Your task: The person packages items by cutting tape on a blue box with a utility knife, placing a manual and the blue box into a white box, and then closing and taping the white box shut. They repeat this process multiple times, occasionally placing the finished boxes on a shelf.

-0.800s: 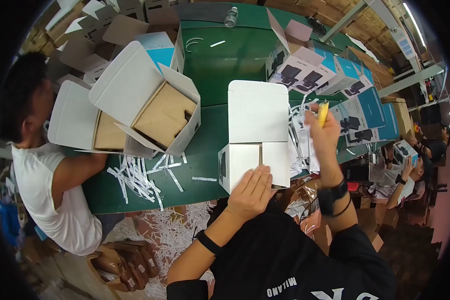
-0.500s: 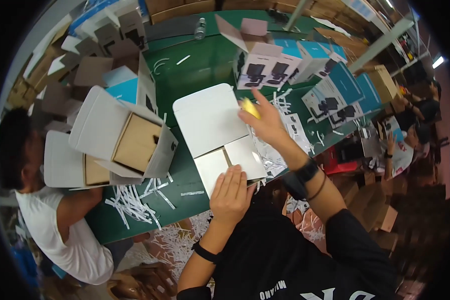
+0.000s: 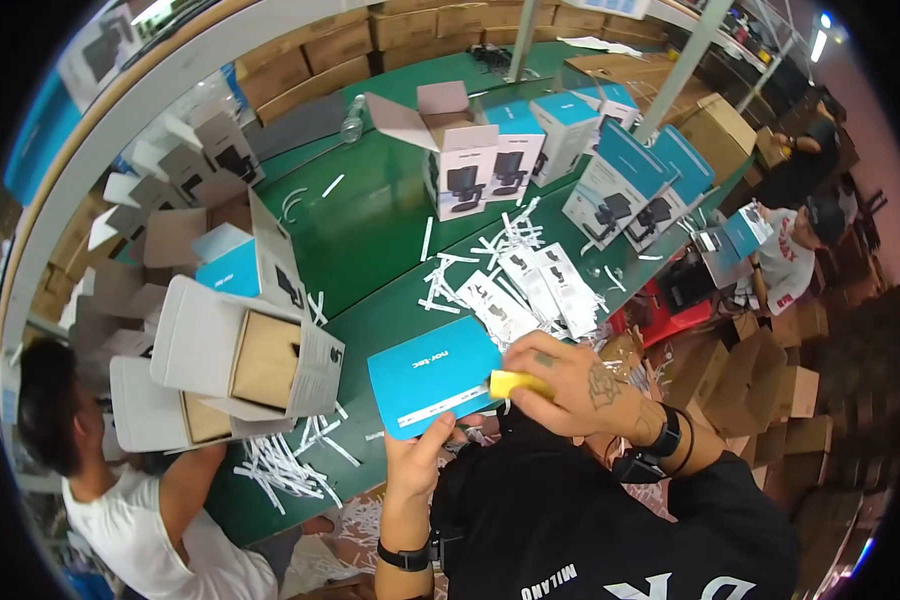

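Note:
In front of me on the table lies a carton with a blue lid (image 3: 435, 370), its lid down and a white printed strip along the near edge. My left hand (image 3: 420, 455) grips the carton's near edge, thumb on top and fingers below, partly hidden. My right hand (image 3: 570, 385) is closed around a small yellow cutter (image 3: 518, 385). The cutter's dark tip is at the carton's right end, close to the white strip; whether it touches is too small to tell.
Printed leaflets (image 3: 540, 290) and paper strips (image 3: 280, 470) lie about the green table (image 3: 370, 240). Two open cartons (image 3: 230, 350) stand at left, beside a person in white (image 3: 160, 510). Blue-and-white cartons (image 3: 480, 165) stand at the back, more (image 3: 630, 190) at right. Other people work far right.
The carton's white inner lid was raised; it is now down, blue side up. My left hand moved from the flaps to the near edge. My right hand brought the cutter down to the carton.

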`<act>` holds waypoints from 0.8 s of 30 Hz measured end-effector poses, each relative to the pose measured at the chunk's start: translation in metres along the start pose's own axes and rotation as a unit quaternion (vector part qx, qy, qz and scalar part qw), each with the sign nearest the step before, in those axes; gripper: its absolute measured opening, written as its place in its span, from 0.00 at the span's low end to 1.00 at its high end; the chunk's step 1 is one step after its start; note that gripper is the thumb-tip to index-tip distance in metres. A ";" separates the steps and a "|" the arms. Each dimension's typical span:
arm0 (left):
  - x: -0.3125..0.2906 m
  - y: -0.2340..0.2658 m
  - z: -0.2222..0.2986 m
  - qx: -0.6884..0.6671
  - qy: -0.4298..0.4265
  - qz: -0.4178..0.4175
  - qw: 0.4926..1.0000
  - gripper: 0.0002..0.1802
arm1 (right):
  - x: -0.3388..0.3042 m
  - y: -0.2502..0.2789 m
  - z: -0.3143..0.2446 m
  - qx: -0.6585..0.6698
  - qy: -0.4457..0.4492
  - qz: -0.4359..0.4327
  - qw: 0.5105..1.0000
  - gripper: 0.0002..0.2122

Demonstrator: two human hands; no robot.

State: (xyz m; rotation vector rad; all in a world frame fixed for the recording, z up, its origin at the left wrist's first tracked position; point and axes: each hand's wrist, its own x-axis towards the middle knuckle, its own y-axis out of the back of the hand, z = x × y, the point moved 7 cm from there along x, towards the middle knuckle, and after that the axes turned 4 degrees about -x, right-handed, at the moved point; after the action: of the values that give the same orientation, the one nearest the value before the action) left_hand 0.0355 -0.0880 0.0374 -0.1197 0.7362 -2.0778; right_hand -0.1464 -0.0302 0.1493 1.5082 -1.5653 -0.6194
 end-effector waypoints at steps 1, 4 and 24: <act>0.002 -0.003 -0.002 -0.028 -0.004 0.011 1.000 0.23 | -0.005 0.006 0.005 0.006 -0.026 0.029 0.999 0.13; 0.007 -0.012 -0.013 -0.076 -0.005 0.025 0.997 0.21 | -0.022 0.000 0.024 0.013 -0.086 -0.037 0.995 0.13; 0.007 -0.023 -0.025 -0.002 -0.068 0.054 0.996 0.10 | -0.052 -0.061 0.056 0.433 -0.366 -0.034 0.823 0.12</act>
State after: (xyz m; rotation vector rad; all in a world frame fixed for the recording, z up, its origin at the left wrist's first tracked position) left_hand 0.0061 -0.0721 0.0283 -0.2158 0.6491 -1.9441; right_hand -0.1641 -0.0003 0.0578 2.1264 -2.6388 -0.5847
